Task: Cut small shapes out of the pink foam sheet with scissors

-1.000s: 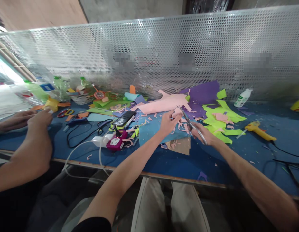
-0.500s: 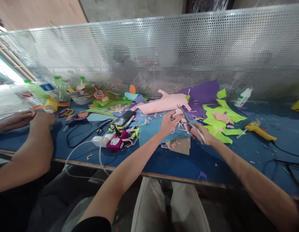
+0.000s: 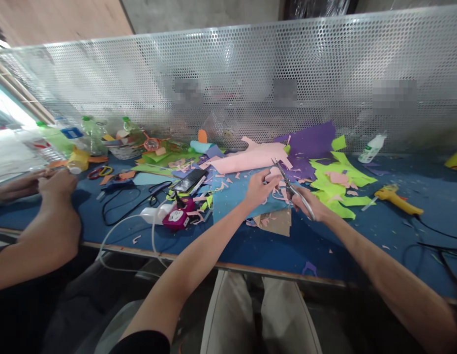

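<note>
Left hand: fingers pinched on small pink piece.
Right hand: fingers wrapped round handles of scissors; blades beside pink piece, contact cannot be told.
Pink sheet: on counter, just beyond left fingers.
Lime sheet: near right fingers, on their right.
Glue gun: yellow, well right of right fingers.
Black phone: left of left fingers.

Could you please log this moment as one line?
left hand: holds pink piece | right hand: holds scissors | beyond: larger pink sheet
</note>
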`<act>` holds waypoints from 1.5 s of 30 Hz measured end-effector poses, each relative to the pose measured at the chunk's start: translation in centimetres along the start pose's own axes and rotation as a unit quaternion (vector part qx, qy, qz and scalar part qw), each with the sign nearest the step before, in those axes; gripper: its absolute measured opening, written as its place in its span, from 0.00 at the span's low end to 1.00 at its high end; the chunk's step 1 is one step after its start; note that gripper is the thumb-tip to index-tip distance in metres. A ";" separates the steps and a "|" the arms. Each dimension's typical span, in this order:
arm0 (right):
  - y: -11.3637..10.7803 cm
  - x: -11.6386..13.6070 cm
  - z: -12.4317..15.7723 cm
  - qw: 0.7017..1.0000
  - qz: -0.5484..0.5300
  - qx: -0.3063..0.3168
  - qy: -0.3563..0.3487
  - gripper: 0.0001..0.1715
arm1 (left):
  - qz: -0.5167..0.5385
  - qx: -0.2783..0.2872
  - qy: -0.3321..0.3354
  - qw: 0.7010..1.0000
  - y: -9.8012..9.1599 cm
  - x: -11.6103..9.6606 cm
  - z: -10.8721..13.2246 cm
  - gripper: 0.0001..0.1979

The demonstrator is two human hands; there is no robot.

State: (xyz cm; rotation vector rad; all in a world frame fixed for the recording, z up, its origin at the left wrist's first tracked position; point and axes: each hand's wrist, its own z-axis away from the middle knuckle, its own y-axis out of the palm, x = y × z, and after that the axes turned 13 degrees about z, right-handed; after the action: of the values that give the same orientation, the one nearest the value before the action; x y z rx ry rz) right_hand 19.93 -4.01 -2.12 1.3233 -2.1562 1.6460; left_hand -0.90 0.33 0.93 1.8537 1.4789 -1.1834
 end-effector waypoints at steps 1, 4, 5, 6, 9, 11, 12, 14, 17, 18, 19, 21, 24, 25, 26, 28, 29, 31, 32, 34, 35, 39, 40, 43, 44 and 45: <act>0.0 0.0 0.0 1.000 0.001 0.000 0.004 0.31 | -0.001 0.000 0.001 1.000 0.0 0.0 0.0 0.17; -0.1 0.3 0.0 1.000 0.008 -0.010 0.014 0.32 | 0.005 0.001 0.009 1.000 -0.1 0.0 0.0 0.17; -0.2 0.4 0.0 1.000 0.010 -0.013 0.015 0.33 | 0.007 0.001 0.009 1.000 -0.1 0.0 0.0 0.16; -0.2 0.5 -0.1 1.000 0.012 -0.015 0.016 0.33 | 0.009 0.001 0.007 1.000 -0.1 0.0 0.0 0.16; -0.2 0.6 -0.1 1.000 0.012 -0.007 0.028 0.33 | 0.031 -0.013 -0.003 0.999 0.1 0.2 0.0 0.15; -0.1 0.5 -0.1 0.999 0.006 0.006 0.036 0.33 | 0.057 -0.025 -0.010 0.998 0.2 0.3 0.0 0.15; 0.0 0.4 0.0 0.999 0.000 0.013 0.034 0.34 | 0.068 -0.028 -0.011 0.997 0.2 0.4 0.0 0.15; 0.1 0.2 0.1 0.999 -0.012 0.022 0.021 0.33 | 0.082 -0.026 -0.006 0.996 0.2 0.4 0.0 0.16; 0.1 0.2 0.2 0.999 -0.028 0.030 0.005 0.32 | 0.082 -0.017 0.001 0.996 0.1 0.4 0.1 0.15; 0.0 0.2 0.2 0.999 -0.028 0.032 0.002 0.32 | 0.077 -0.013 0.001 0.997 0.1 0.4 0.1 0.14; 0.0 0.3 0.2 0.999 -0.025 0.031 -0.001 0.32 | 0.070 -0.009 0.000 0.998 0.1 0.4 0.1 0.13; -0.1 0.5 0.2 1.000 -0.012 0.026 -0.008 0.31 | 0.057 -0.003 -0.002 0.998 0.0 0.4 0.1 0.12; -0.1 0.6 0.3 1.000 -0.007 0.021 0.000 0.31 | 0.049 0.004 -0.001 0.999 0.0 0.3 0.2 0.13; -0.1 0.5 0.3 1.000 -0.011 0.023 0.007 0.31 | 0.050 0.007 -0.001 0.999 0.0 0.3 0.2 0.13; -0.1 0.5 0.3 0.999 -0.017 0.026 0.014 0.31 | 0.051 0.009 -0.001 0.999 0.0 0.3 0.2 0.14; 0.1 0.3 0.3 0.999 -0.028 0.033 0.022 0.31 | 0.058 0.011 -0.003 0.998 0.1 0.3 0.2 0.14; 0.1 0.3 0.3 0.999 -0.034 0.033 0.023 0.31 | 0.065 0.011 -0.004 0.998 0.1 0.3 0.2 0.14; 0.3 0.4 0.3 0.998 -0.046 0.028 0.022 0.33 | 0.084 0.011 -0.007 0.996 0.1 0.2 0.2 0.14; 0.3 0.5 0.2 0.998 -0.053 0.024 0.022 0.33 | 0.094 0.011 -0.009 0.995 0.2 0.2 0.2 0.15; 0.4 0.7 0.2 0.998 -0.062 0.016 0.023 0.34 | 0.109 0.012 -0.013 0.994 0.2 0.1 0.2 0.15; 0.5 0.9 0.2 0.998 -0.064 0.013 0.023 0.34 | 0.114 0.013 -0.015 0.993 0.2 0.0 0.2 0.15; 0.6 0.9 0.2 0.998 -0.055 0.006 0.026 0.33 | 0.125 0.017 -0.019 0.992 0.3 -0.2 0.2 0.15; 0.6 0.8 0.2 0.998 -0.051 0.005 0.024 0.33 | 0.127 0.016 -0.019 0.992 0.3 -0.3 0.3 0.15; 0.7 0.6 0.1 0.999 -0.042 0.007 0.006 0.34 | 0.129 0.001 -0.014 0.992 0.3 -0.3 0.2 0.15; 0.8 0.5 0.1 0.999 -0.041 0.011 0.001 0.34 | 0.126 -0.007 -0.012 0.992 0.3 -0.3 0.2 0.16; 0.8 0.4 0.1 0.999 -0.042 0.016 -0.001 0.34 | 0.121 -0.015 -0.011 0.992 0.3 -0.2 0.2 0.17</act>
State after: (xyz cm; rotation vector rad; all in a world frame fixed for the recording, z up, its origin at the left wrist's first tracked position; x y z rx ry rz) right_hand 19.12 -4.30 -2.49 1.4052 -2.0543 1.6552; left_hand -0.71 0.03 0.98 1.9290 1.2124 -1.0561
